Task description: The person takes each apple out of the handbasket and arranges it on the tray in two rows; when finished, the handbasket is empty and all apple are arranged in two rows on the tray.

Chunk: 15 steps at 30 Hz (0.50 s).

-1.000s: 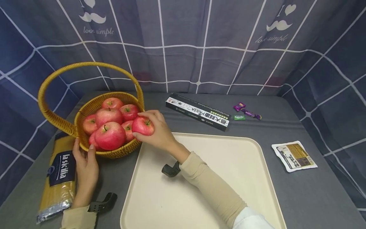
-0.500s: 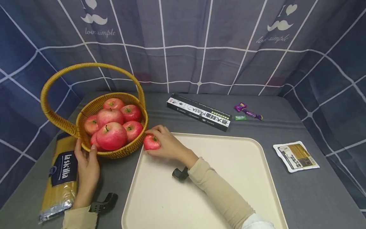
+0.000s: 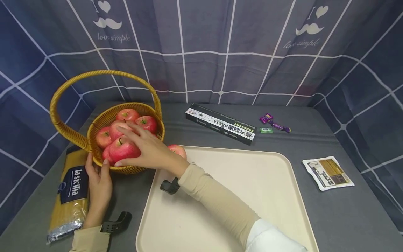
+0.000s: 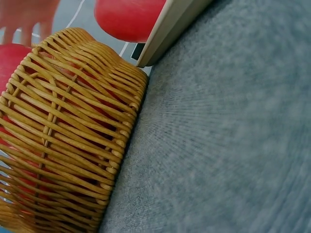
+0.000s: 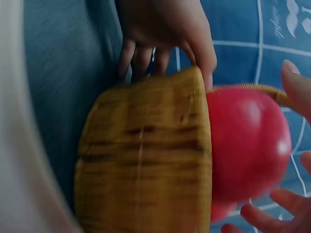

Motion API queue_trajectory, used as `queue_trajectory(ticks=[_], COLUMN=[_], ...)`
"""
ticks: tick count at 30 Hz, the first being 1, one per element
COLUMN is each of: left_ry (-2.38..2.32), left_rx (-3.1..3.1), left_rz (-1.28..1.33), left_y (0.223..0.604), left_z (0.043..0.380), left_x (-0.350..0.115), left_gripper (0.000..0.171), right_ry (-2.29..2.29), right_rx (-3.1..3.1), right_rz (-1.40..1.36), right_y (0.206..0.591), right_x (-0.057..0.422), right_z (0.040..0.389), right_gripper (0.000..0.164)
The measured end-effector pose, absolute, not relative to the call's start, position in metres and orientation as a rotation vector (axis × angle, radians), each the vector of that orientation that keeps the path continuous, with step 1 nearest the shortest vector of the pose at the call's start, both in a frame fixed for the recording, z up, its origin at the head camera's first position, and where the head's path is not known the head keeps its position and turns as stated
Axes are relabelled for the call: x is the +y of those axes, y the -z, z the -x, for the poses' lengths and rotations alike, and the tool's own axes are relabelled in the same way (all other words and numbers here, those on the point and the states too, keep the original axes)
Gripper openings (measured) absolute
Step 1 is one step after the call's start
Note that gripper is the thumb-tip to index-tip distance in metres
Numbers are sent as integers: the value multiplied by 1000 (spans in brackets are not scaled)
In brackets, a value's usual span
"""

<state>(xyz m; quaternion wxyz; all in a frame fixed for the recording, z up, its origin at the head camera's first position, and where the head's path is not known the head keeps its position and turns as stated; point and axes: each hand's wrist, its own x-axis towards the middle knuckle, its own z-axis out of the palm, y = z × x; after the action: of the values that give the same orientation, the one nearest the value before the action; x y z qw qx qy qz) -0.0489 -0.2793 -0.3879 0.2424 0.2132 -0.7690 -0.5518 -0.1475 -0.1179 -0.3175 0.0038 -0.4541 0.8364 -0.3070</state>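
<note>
One apple [image 3: 177, 150] now sits on the tray [image 3: 176, 224]; more apples [image 3: 123, 150] likely await. My right hand [image 3: 147, 150] returns above them, fingers spread; my left hand [image 3: 100, 189], relaxed, touches the basket [image 4: 68, 131].

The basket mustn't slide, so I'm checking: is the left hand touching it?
Touching. The right wrist view shows it: the left hand has its thumb hooked over the edge of the basket, gripping it.

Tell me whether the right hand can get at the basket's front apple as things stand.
Probably yes: the right hand hangs spread beside the front apple, which bulges above the rim of the basket, and nothing seems to stand between them.
</note>
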Motion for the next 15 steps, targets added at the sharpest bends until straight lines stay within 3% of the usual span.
queue_trajectory(ticks=[8, 15], left_ry=[1515, 1505], left_rx=[-2092, -2092], left_rz=[-562, -583], left_y=[391, 388], left_z=[48, 47], left_x=[-277, -277], left_gripper=[56, 57], right_ry=[718, 1150], right_rx=[2806, 2664], right_rz=[1452, 1399], right_y=[318, 307], right_x=[-145, -98], right_z=[142, 145], right_gripper=[68, 55])
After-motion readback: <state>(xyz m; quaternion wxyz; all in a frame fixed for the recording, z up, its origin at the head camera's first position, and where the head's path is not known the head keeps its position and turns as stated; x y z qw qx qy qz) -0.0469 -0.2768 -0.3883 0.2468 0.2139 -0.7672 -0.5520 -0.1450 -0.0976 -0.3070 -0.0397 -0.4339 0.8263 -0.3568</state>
